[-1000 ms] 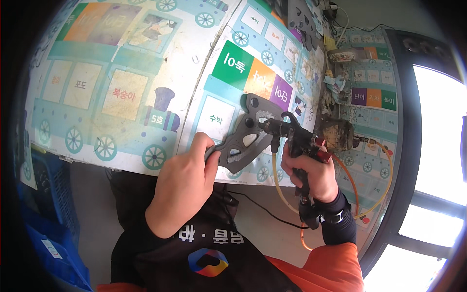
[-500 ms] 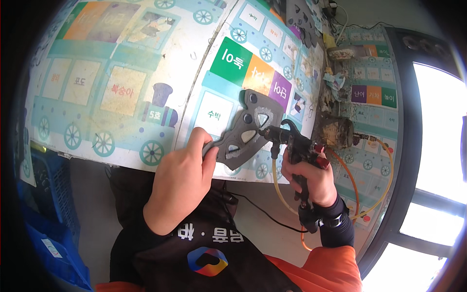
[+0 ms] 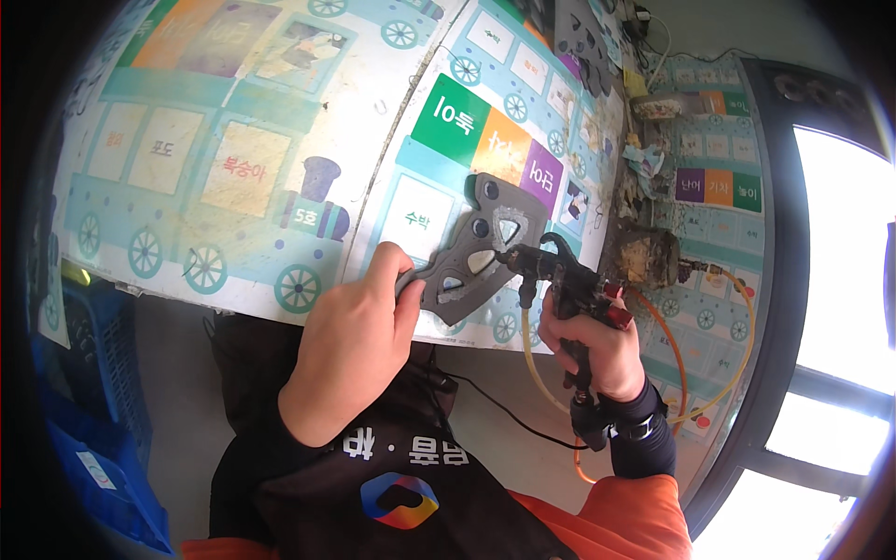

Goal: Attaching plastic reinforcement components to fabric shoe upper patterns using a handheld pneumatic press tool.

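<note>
My left hand (image 3: 355, 341) pinches the lower left end of a flat grey cut-out piece (image 3: 469, 287), with thumb and forefinger closed on it. The piece has several openings, edged with a whitish coating, and two dark round spots near its upper end. It is held tilted over the covered table. Wrapped round the handle of a black spray gun (image 3: 571, 278) is my right hand (image 3: 605, 353). The gun's nozzle points left at the piece, close to its right edge. Fingers partly hide the gun's handle and trigger.
A printed train-pattern cover lies on the table (image 3: 373, 112). More dark grey pieces (image 3: 581, 42) sit at its far end. A crusted container (image 3: 647, 259) stands right of the gun, beside yellow and orange hoses (image 3: 754, 322). Blue crates (image 3: 103, 457) stand at lower left.
The whole view has shifted slightly. Both hands keep their grips, and the spray gun stays close to the grey piece with little visible movement.
</note>
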The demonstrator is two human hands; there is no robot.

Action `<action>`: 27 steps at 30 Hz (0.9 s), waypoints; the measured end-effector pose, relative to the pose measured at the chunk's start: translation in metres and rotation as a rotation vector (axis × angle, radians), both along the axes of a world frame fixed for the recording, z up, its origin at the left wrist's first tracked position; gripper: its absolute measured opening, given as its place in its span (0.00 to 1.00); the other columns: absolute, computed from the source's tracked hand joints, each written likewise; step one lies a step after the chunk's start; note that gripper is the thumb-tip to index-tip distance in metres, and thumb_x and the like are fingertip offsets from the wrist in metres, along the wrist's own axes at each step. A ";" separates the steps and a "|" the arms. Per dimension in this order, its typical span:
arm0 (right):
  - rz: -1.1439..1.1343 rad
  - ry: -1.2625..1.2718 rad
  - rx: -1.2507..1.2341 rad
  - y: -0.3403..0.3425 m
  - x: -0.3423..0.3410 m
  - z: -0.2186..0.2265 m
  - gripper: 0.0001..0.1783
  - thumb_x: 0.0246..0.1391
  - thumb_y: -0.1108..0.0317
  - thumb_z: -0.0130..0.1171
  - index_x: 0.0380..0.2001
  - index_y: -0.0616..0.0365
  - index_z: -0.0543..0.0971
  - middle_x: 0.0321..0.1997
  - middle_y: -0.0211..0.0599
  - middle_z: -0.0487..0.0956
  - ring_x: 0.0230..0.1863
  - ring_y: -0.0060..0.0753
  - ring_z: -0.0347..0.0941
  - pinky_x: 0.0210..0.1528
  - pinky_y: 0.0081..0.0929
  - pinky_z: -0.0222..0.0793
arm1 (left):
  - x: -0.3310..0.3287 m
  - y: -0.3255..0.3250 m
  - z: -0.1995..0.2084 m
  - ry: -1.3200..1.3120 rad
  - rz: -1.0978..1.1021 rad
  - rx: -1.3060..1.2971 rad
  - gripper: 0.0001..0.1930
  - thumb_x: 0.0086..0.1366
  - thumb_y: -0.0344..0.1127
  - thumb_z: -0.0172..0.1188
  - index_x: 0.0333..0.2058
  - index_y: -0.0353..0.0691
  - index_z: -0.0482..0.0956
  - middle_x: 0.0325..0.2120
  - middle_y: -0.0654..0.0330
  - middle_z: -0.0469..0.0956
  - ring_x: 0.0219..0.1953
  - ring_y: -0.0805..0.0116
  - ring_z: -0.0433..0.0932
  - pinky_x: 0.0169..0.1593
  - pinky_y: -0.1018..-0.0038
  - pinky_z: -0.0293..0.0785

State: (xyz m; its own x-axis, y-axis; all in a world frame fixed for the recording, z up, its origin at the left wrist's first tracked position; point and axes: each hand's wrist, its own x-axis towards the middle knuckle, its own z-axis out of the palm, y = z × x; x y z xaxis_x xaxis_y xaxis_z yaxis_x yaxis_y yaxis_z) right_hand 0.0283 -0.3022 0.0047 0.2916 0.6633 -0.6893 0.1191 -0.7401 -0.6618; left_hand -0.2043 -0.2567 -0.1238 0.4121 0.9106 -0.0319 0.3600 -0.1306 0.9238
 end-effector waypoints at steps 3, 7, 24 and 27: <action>0.014 0.012 -0.003 0.002 -0.002 -0.001 0.09 0.54 0.76 0.58 0.39 0.66 0.77 0.23 0.34 0.75 0.16 0.21 0.63 0.19 0.21 0.55 | 0.000 0.000 0.000 -0.006 -0.002 0.001 0.10 0.71 0.29 0.62 0.44 0.36 0.70 0.14 0.50 0.74 0.20 0.45 0.79 0.26 0.54 0.70; 0.022 0.027 -0.004 0.004 -0.008 -0.001 0.08 0.54 0.77 0.58 0.39 0.65 0.77 0.24 0.33 0.75 0.16 0.20 0.64 0.20 0.21 0.56 | -0.001 0.000 -0.002 0.000 -0.004 0.003 0.10 0.71 0.30 0.62 0.44 0.35 0.70 0.15 0.50 0.75 0.21 0.45 0.79 0.26 0.54 0.71; 0.088 0.115 -0.036 0.005 -0.018 -0.002 0.08 0.57 0.77 0.58 0.40 0.64 0.77 0.25 0.31 0.74 0.17 0.18 0.64 0.21 0.20 0.55 | -0.001 -0.001 -0.003 -0.032 0.007 -0.015 0.10 0.69 0.29 0.65 0.42 0.38 0.70 0.17 0.48 0.75 0.22 0.42 0.79 0.26 0.54 0.68; 0.104 0.090 -0.040 0.003 -0.022 -0.003 0.06 0.56 0.77 0.57 0.38 0.64 0.76 0.24 0.33 0.74 0.17 0.19 0.63 0.20 0.20 0.55 | -0.001 -0.001 -0.003 -0.039 0.011 0.000 0.10 0.69 0.29 0.64 0.42 0.38 0.70 0.16 0.48 0.75 0.22 0.43 0.79 0.26 0.54 0.67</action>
State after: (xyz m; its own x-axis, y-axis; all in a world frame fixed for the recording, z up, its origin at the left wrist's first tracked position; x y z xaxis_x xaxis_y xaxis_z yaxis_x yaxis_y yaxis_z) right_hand 0.0065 -0.2994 0.0017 0.1581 0.6582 -0.7361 0.1379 -0.7529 -0.6436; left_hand -0.2054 -0.2576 -0.1267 0.4031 0.9150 -0.0158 0.3247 -0.1268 0.9373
